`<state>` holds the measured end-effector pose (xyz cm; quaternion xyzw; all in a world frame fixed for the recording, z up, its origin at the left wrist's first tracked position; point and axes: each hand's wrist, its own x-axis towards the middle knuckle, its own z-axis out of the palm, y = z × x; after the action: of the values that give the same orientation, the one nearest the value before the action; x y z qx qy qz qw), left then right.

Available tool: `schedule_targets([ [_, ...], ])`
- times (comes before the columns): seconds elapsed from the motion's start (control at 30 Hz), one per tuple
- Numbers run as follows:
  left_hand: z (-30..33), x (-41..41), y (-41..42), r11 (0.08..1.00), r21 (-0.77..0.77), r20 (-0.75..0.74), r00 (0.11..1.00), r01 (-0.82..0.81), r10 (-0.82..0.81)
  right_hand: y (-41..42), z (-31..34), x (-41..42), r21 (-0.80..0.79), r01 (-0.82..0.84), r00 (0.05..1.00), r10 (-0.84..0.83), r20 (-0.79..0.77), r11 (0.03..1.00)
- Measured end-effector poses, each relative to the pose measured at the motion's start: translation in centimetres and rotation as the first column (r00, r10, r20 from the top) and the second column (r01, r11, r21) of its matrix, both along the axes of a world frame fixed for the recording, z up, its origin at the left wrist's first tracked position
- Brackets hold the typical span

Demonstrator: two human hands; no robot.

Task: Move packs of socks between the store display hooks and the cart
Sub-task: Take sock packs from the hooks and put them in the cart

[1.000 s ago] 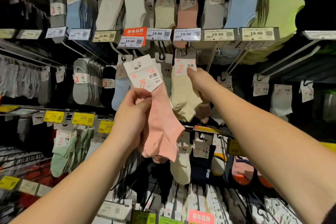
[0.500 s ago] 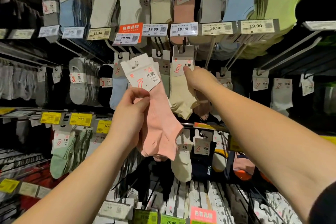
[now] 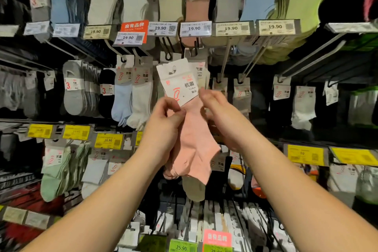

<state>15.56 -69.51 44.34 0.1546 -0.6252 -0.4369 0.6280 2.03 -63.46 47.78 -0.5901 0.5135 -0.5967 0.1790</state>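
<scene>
A: While both arms reach up toward the rack, what are the hands doing?

B: The left hand [image 3: 163, 120] pinches the pink sock pack [image 3: 191, 141] at the lower left edge of its white card [image 3: 178, 83], thumb and fingers curled onto it. The right hand [image 3: 219, 112] has its fingers curled onto the pack's right side, just under the card's lower right corner.

A: So where is the pack itself?

B: Held up in the air between the two hands, in front of the middle row of the display. The card tilts to the left and the pink socks hang down from it between the wrists.

A: Is it on a hook?

B: No. A black hook [image 3: 196, 47] sits just above and behind the card's top, carrying a cream sock pack [image 3: 201, 69] that shows behind the card's right edge.

A: What surrounds it?

B: A light blue pack [image 3: 122, 98] and a white pack [image 3: 141, 96] hang to the left. White price tags [image 3: 194, 28] reading 19.90 line the rail above, and yellow tags [image 3: 108, 141] run along the rail below.
</scene>
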Motion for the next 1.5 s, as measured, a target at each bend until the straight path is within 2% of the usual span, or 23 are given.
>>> schedule_targets([
  [0.17,-0.1,-2.0,1.2,1.0,-0.003,0.001,1.0,-0.003,0.003,0.7,-0.9,-0.7,-0.101,0.05,0.962,-0.02,0.274,0.994],
  [0.3,0.2,-3.1,1.5,1.0,0.019,0.012,1.0,-0.019,0.019,1.0,-1.5,-1.8,-0.127,0.07,0.948,-0.026,0.317,0.989],
  [0.4,0.2,-3.5,1.8,0.98,0.132,-0.013,0.989,0.147,-0.147,1.3,-1.8,-2.4,-0.155,0.08,0.948,-0.027,0.318,0.985],
  [0.5,0.3,-3.9,1.6,0.899,0.273,-0.046,0.938,0.342,-0.343,1.6,-2.3,-2.9,-0.166,0.069,0.949,-0.013,0.316,0.984],
  [0.6,1.4,-4.8,2.0,0.883,0.301,-0.008,0.927,0.359,-0.374,1.5,-2.6,-3.2,-0.174,0.105,0.958,-0.052,0.282,0.979],
  [0.73,1.3,-5.2,2.5,0.837,0.29,-0.089,0.884,0.464,-0.459,1.5,-2.5,-3.4,-0.18,0.109,0.954,-0.052,0.294,0.978],
  [0.87,0.2,-5.5,1.9,0.874,0.261,-0.075,0.911,0.409,-0.405,1.4,-2.3,-3.2,-0.211,0.167,0.957,-0.107,0.268,0.963],
  [0.97,0.5,-5.9,2.0,0.893,0.233,-0.095,0.923,0.384,-0.372,1.1,-2.0,-3.0,-0.246,0.231,0.963,-0.186,0.193,0.941],
  [1.2,1.4,-5.4,1.4,0.921,0.235,-0.114,0.95,0.311,-0.291,0.7,-0.2,-4.4,-0.222,0.192,0.958,-0.133,0.255,0.956],
  [1.27,1.7,-4.7,0.8,0.954,0.208,-0.113,0.974,0.214,-0.194,0.6,0.9,-5.2,-0.202,0.149,0.946,-0.08,0.314,0.968],
  [1.33,2.1,-3.8,0.0,0.984,0.155,-0.095,0.992,0.092,-0.078,0.2,2.3,-6.5,-0.202,0.177,0.939,-0.104,0.328,0.963],
  [1.4,2.6,-3.1,-0.4,0.989,0.142,-0.117,0.993,0.049,-0.033,-0.3,3.8,-7.6,-0.202,0.221,0.947,-0.161,0.278,0.954],
  [1.5,2.9,-2.8,-0.6,0.985,0.149,-0.153,0.986,0.084,-0.061,-1.4,5.4,-8.5,-0.177,0.268,0.956,-0.239,0.168,0.947],
])
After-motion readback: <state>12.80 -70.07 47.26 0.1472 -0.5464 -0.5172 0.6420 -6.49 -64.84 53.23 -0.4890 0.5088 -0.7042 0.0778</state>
